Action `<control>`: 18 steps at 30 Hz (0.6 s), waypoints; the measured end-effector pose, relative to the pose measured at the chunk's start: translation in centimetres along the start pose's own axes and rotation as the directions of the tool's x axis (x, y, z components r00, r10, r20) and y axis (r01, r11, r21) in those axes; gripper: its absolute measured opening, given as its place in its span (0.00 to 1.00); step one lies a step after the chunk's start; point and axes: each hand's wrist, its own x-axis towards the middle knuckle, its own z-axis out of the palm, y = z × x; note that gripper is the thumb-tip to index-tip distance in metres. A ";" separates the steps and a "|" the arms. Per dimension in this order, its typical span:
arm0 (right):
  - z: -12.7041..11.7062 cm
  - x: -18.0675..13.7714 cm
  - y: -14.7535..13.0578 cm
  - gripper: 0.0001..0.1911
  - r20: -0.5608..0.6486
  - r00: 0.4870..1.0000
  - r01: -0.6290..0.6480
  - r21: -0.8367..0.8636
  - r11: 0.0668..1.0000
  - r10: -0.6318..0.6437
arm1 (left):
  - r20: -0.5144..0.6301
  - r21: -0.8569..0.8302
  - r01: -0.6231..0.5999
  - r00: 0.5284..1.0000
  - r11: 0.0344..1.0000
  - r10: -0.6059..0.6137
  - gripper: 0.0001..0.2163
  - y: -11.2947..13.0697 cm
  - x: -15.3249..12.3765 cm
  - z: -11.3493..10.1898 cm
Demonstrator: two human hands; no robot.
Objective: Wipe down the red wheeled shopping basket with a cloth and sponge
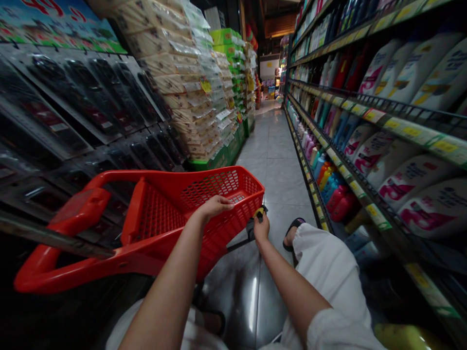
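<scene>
A red plastic shopping cart (219, 238) stands in front of me, its basket with slotted walls pointing up the aisle. Over the near rim of that basket lies my left hand (214, 206), fingers stretched out and holding nothing I can see. Low beside the cart's front corner, my right hand (261, 227) is closed on a small yellow-and-black object (260, 212). Fingers cover part of it, so its kind is unclear. A dark piece of the cart's undercarriage (250, 228) shows just left of that hand.
Shelves of bottles (394, 180) line the right side. On the left hang packaged dark goods (83, 97), with stacked wrapped packs (182, 82) and green boxes (228, 43) beyond. Grey floor tiles (275, 146) run down the aisle. My sandalled foot (292, 233) is near the shelf.
</scene>
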 end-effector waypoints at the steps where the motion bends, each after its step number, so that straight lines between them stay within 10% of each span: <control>1: -0.1 0.1 0.5 0.27 0.037 0.998 -0.048 0.053 0.997 0.046 | 0.001 0.004 -0.002 1.000 1.000 0.002 0.16 0.0 0.0 0.0; 8: -1.3 5.1 -1.8 0.25 0.145 0.989 -0.072 0.324 0.943 0.026 | 0.023 0.038 -0.043 0.999 0.998 0.042 0.17 0.2 0.4 -0.2; 18: -0.1 3.0 -0.3 0.25 0.202 0.978 -0.104 0.233 0.967 0.057 | -0.035 0.167 -0.065 0.997 0.984 0.072 0.17 1.5 1.4 0.1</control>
